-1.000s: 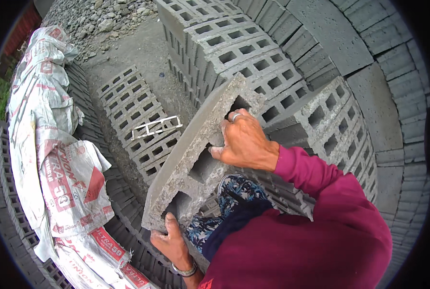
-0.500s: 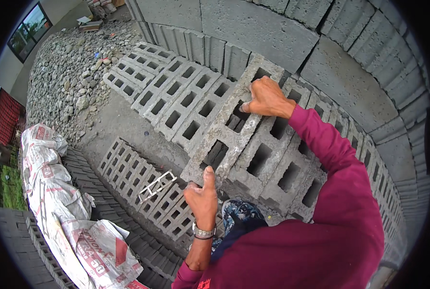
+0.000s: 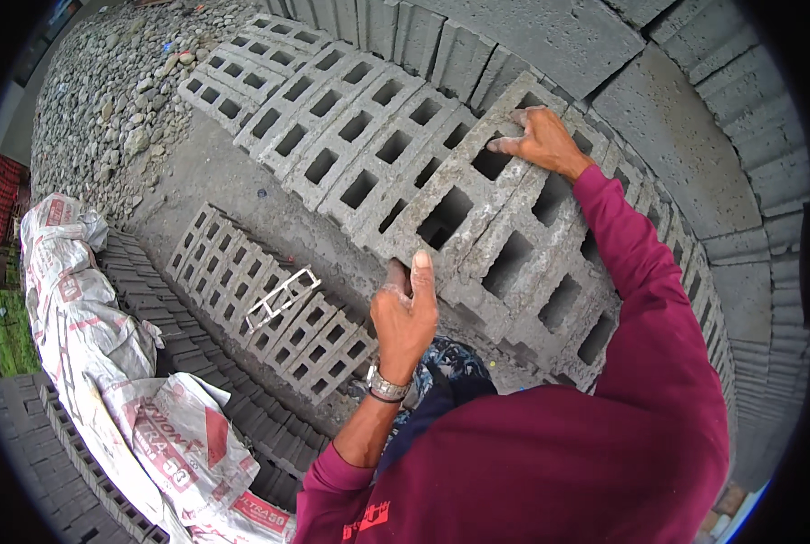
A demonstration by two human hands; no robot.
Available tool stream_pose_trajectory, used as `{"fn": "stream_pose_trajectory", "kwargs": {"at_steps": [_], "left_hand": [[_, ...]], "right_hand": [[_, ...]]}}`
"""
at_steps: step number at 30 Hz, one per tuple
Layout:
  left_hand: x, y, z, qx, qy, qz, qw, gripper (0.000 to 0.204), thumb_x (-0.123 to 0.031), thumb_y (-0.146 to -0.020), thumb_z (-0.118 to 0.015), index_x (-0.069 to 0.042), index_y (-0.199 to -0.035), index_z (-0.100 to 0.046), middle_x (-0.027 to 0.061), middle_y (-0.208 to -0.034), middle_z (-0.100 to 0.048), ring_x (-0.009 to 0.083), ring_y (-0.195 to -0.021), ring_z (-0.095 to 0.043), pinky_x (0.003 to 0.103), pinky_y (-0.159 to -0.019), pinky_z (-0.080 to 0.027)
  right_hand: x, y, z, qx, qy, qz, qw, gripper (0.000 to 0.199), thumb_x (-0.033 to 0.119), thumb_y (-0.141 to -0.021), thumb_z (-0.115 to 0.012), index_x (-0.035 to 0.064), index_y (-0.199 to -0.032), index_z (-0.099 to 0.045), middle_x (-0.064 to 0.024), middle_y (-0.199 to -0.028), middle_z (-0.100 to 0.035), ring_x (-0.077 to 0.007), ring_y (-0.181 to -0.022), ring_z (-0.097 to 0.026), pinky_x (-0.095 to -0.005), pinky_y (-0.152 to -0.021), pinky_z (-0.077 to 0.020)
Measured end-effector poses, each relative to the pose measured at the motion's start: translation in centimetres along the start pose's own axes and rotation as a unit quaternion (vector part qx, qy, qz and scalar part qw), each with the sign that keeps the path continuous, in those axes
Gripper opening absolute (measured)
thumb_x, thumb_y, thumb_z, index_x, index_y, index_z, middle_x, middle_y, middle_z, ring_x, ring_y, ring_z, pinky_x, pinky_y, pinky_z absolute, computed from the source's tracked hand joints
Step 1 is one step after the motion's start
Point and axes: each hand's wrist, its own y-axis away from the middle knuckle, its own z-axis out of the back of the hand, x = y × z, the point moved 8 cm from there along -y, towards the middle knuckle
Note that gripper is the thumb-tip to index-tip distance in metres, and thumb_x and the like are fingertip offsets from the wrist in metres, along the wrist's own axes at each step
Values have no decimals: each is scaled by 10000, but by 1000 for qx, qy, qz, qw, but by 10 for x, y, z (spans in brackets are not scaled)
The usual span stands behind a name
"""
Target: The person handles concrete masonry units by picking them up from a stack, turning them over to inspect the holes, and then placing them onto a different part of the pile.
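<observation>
I hold a grey hollow concrete block [image 3: 464,199] with three square holes, lying flat on top of a row of like blocks [image 3: 350,145]. My left hand [image 3: 405,313] grips its near end, thumb up on the top face. My right hand [image 3: 541,140] grips its far end, fingers hooked into the end hole. Both arms wear maroon sleeves, and a watch is on my left wrist.
A lower stack of hollow blocks [image 3: 242,290] with a small metal frame [image 3: 282,297] on it lies to the left. White printed sacks [image 3: 106,363] cover blocks at the lower left. Gravel [image 3: 115,100] fills the upper left. Solid block stacks [image 3: 695,127] rise at the right.
The block has gone from tilted up in front of me to lying flat on the row of blocks, farther from me. Both hands stayed on its ends.
</observation>
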Motion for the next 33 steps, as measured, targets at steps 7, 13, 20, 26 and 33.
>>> {"fn": "stream_pose_trajectory", "kwargs": {"at_steps": [7,13,20,26,33], "left_hand": [[211,51,97,-84,218,131,963,594,-463,-1000,-537,27,-1336,-550,170,-1154,-678,228,-1003,-678,308,-787,-540],[552,276,273,-300,149,392,857,408,-347,-967,-628,27,-1127,-663,44,-836,-675,99,-675,-614,219,-534,-440],[727,320,261,-271,5,430,861,481,-348,-919,-684,75,-1145,-643,84,-887,-701,184,-792,-660,309,-709,-522],[818,254,244,-224,-2,453,863,889,-494,-780,-769,120,-1355,-481,311,-1324,-558,355,-1259,-555,373,-1021,-448],[900,196,230,-142,-74,554,817,684,-413,-658,-827,127,-1031,-633,302,-1024,-677,360,-958,-675,412,-850,-515]], "right_hand": [[79,41,65,-124,305,76,941,613,485,-889,-654,-54,-1182,-660,-224,-992,-708,-355,-935,-690,-449,-874,-525],[329,142,-43,-158,-165,116,967,272,281,-916,-679,34,-1017,-729,-118,-923,-727,-233,-873,-684,-364,-807,-515],[325,256,-539,325,-116,50,937,474,469,-901,-620,29,-1037,-731,-218,-900,-710,-326,-898,-685,-429,-934,-421],[316,287,-773,273,101,100,952,762,665,-880,-529,-62,-1021,-706,-260,-944,-704,-385,-996,-650,-492,-1044,-320],[321,290,-858,313,81,-8,946,727,630,-814,-642,-84,-933,-703,-252,-968,-704,-385,-1089,-612,-507,-1096,-265]]}}
